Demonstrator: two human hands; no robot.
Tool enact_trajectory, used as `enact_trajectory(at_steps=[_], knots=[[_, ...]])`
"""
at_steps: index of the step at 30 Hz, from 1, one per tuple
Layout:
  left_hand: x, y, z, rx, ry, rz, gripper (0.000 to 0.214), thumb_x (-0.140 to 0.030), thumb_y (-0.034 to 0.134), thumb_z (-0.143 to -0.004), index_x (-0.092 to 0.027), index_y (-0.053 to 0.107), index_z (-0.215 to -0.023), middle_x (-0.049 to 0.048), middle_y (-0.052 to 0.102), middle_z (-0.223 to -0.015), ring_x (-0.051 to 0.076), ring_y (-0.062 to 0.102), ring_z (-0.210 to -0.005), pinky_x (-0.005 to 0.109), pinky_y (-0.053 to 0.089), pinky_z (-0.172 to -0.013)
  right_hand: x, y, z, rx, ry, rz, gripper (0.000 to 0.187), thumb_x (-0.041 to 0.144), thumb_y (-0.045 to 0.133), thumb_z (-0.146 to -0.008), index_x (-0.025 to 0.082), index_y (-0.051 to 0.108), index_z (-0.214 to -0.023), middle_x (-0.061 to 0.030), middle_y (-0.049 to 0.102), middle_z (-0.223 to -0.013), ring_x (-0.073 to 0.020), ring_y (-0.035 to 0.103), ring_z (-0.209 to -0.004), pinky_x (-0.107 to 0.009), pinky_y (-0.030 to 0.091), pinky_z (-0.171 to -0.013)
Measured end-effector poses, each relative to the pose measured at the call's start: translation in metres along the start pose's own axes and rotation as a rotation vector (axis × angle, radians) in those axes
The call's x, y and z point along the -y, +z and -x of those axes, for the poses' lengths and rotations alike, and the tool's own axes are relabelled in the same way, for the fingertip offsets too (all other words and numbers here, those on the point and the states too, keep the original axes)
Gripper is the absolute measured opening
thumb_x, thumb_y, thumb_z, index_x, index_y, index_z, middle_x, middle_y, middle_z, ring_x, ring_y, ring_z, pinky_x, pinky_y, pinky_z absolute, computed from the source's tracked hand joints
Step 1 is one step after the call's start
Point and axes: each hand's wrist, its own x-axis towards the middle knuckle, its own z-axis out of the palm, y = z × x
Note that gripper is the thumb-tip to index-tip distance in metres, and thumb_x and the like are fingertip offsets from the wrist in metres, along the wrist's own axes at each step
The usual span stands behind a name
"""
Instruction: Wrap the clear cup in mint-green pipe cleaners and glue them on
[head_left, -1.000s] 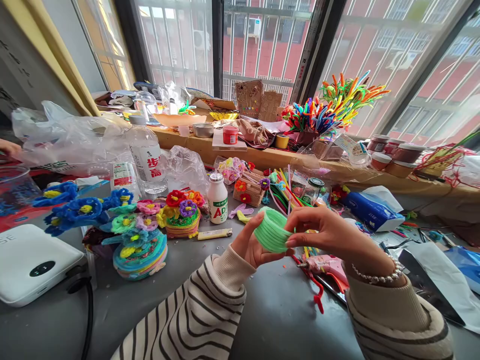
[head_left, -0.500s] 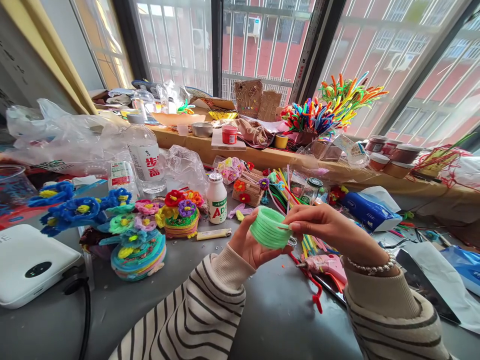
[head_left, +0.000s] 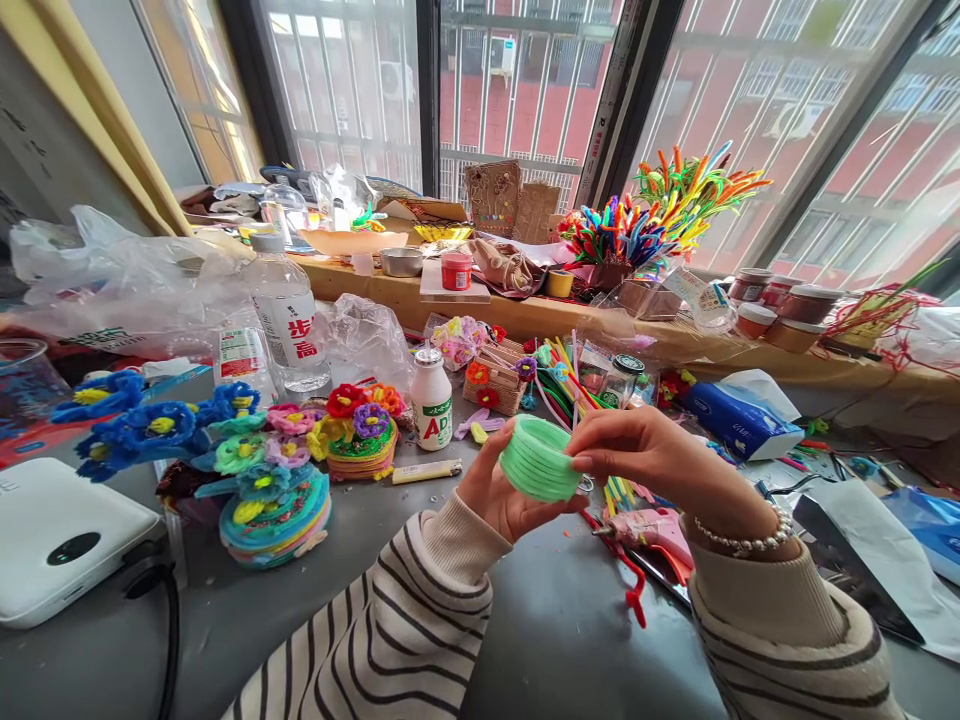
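A small round cup of coiled light-green pipe cleaner [head_left: 538, 462] is held above the grey table, its hollow mouth tilted up. Wrapped round its left side and underside is my left hand [head_left: 491, 495]. The thumb and fingers of my right hand [head_left: 626, 448] pinch the cup's rim at its right edge; whether a loose strand end lies between them is hidden. Below my right wrist lies a pink glue gun [head_left: 649, 530], with a red pipe cleaner [head_left: 634, 592] beside it.
On the left stand pipe-cleaner flower pots [head_left: 275, 515] and a white power bank [head_left: 71, 535]. A white bottle [head_left: 431, 400] and a lighter [head_left: 427, 471] sit behind my left hand. Coloured pipe cleaners [head_left: 619, 495], a tissue pack [head_left: 739, 415] and jars [head_left: 799, 318] are at right.
My right fingertips have closed in against the cup's rim, where a short strand end showed before. My left hand and the cup stay almost in place.
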Motion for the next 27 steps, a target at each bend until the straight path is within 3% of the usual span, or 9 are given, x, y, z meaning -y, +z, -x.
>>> enact_trajectory(at_steps=[4,8,13,17,27], knots=[[-0.001,-0.002,-0.001,-0.04,-0.021,-0.038,0.07,-0.052,0.058,-0.065,-0.006,0.047,-0.116,0.0154,0.066,-0.095,0.028,0.065,-0.08,0.022,0.054,-0.06,0.0,0.001,0.0,-0.02,0.01,-0.04,0.017,0.03,0.063,-0.07,0.013,0.063,-0.073,0.0006,0.056,-0.068,-0.0076,0.051,-0.059,-0.021,0.041,-0.055],[-0.001,0.002,-0.002,-0.19,0.015,-0.149,0.079,-0.062,0.05,-0.065,-0.007,0.04,-0.122,0.016,0.067,-0.091,0.028,0.066,-0.075,0.029,0.053,-0.062,0.001,0.002,0.001,-0.093,-0.002,-0.035,0.017,0.03,0.063,-0.07,0.013,0.064,-0.072,0.0017,0.054,-0.066,-0.0059,0.049,-0.055,-0.019,0.039,-0.052],[0.007,0.009,-0.003,-0.42,0.353,-0.321,0.057,-0.046,0.064,-0.063,-0.016,0.051,-0.109,0.01,0.063,-0.099,0.023,0.063,-0.084,0.034,0.052,-0.07,0.001,0.005,-0.002,-0.138,-0.026,0.024,0.019,0.031,0.062,-0.072,0.012,0.065,-0.073,0.0015,0.053,-0.064,-0.0058,0.046,-0.055,-0.019,0.037,-0.051],[0.011,0.009,-0.004,-0.462,0.498,-0.472,0.048,-0.037,0.071,-0.058,-0.016,0.055,-0.098,0.0071,0.063,-0.092,0.021,0.061,-0.08,0.033,0.051,-0.067,0.001,0.01,-0.005,-0.119,-0.066,0.089,0.017,0.029,0.06,-0.073,0.013,0.065,-0.072,0.0014,0.051,-0.064,-0.0059,0.045,-0.055,-0.019,0.036,-0.05],[0.011,0.013,-0.002,-0.5,0.482,-0.51,0.052,-0.039,0.073,-0.054,-0.014,0.056,-0.095,0.0066,0.064,-0.085,0.018,0.061,-0.072,0.031,0.051,-0.063,0.002,0.013,-0.002,-0.105,-0.064,0.108,0.019,0.033,0.06,-0.073,0.015,0.065,-0.073,0.0009,0.051,-0.065,-0.0066,0.048,-0.054,-0.02,0.038,-0.05]])
